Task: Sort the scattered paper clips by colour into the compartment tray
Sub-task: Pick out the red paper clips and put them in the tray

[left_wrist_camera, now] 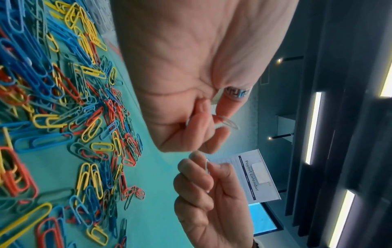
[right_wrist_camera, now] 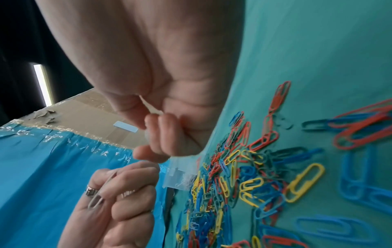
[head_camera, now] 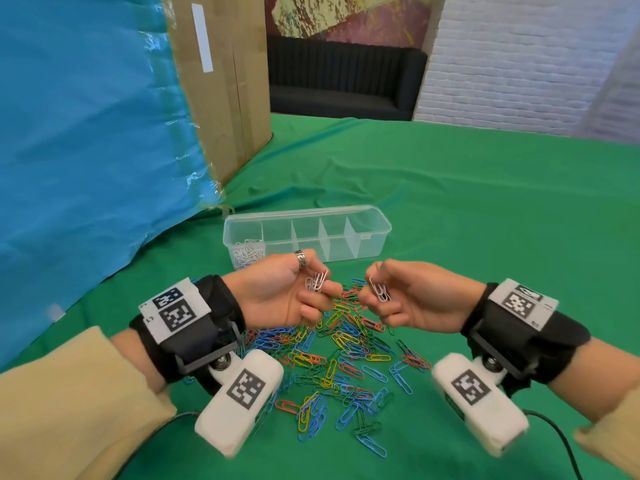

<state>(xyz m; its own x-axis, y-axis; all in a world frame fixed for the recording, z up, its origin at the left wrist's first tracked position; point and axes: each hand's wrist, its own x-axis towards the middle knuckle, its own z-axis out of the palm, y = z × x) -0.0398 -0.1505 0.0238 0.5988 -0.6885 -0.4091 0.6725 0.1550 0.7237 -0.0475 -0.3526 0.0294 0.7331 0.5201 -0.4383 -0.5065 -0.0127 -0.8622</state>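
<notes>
My left hand [head_camera: 284, 292] is pinching white paper clips [head_camera: 316, 282]. My right hand [head_camera: 412, 296] is pinching a second white bunch [head_camera: 379, 291] above the coloured pile [head_camera: 343, 355].

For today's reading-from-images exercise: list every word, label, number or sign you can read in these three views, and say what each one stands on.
"Payout calendar": heading on the white sign in the background of the left wrist view.
Smaller lines on that sign: too small to read.
Square black-and-white coded markers on the wrist-camera rigs: patterns, not words.
White strip label on the cardboard box: blank.
Engraved ring on the left hand: pattern unreadable.
</notes>
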